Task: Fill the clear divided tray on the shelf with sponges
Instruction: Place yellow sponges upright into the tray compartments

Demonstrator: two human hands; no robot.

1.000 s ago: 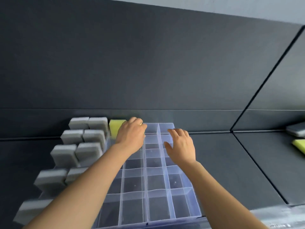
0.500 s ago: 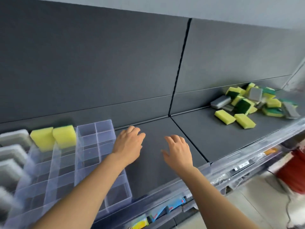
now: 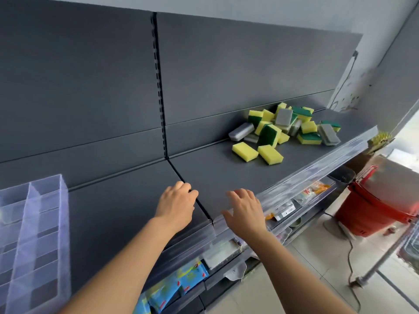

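The clear divided tray (image 3: 64, 234) is seen at the far left of the shelf (image 3: 127, 207), cut off by the picture's edge. The compartments in view are found empty. The sponges (image 3: 285, 130) are heaped well apart from it, at the right end of the same shelf near the back panel (image 3: 249, 75). Yellow, green-backed and grey ones are jumbled together. Two yellow sponges (image 3: 244, 151) are laid flat just in front of the heap, on the side nearer the tray.

Between tray and heap, both hands are held palm down. The left hand (image 3: 175, 205) is empty above the bare shelf, its fingers loosely bent. The right hand (image 3: 246, 210) is likewise empty, its fingers relaxed and slightly spread, at the clear front rail (image 3: 317, 173). Nothing is pinched by either.

The step in hand is judged to be the reach toward the heap for a load. The two loose yellow sponges are best taken first, since they can be gripped across their sides without the heap being disturbed. One may be gathered in each hand, so that each can be slotted into its own compartment. Sponges should be lifted rather than dragged, lest any be pushed over the rail toward the red basket (image 3: 381, 207) below.
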